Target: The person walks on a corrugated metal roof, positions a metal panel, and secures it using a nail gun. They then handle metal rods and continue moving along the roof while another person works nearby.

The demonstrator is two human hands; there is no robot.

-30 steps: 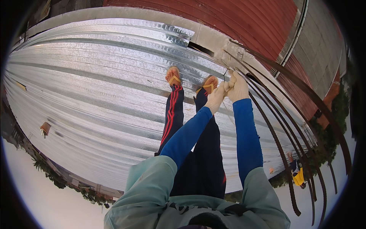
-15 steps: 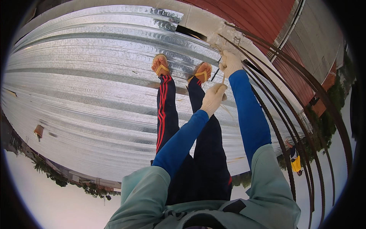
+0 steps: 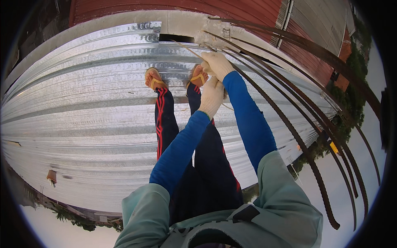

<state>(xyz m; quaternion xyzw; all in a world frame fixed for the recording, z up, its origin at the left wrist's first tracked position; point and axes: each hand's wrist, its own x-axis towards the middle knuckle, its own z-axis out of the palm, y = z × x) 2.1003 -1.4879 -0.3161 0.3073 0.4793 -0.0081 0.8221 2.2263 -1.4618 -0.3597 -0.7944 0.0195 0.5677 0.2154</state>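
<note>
Right hand point(image 3: 216, 64) closes around the rusty rebar point(image 3: 289, 128) near the concrete edge point(image 3: 182, 28); left hand point(image 3: 211, 96) sits just below, fingers curled, its grasp impossible to tell. Both gloved, above the ribbed metal sheet point(image 3: 82, 115); sandals point(image 3: 154, 79) planted there.

The person stands on a corrugated metal sheet point(image 3: 82, 120) in orange sandals point(image 3: 154, 80), wearing dark trousers with red stripes. Both hands wear pale gloves. The right hand point(image 3: 218, 64) grips the rebar point(image 3: 289, 128) near a concrete edge point(image 3: 182, 25), its fingers closed around the bars. The left hand point(image 3: 211, 94) is just below it, closed on a thin wire point(image 3: 188, 48). Several curved bars run to the right.
</note>
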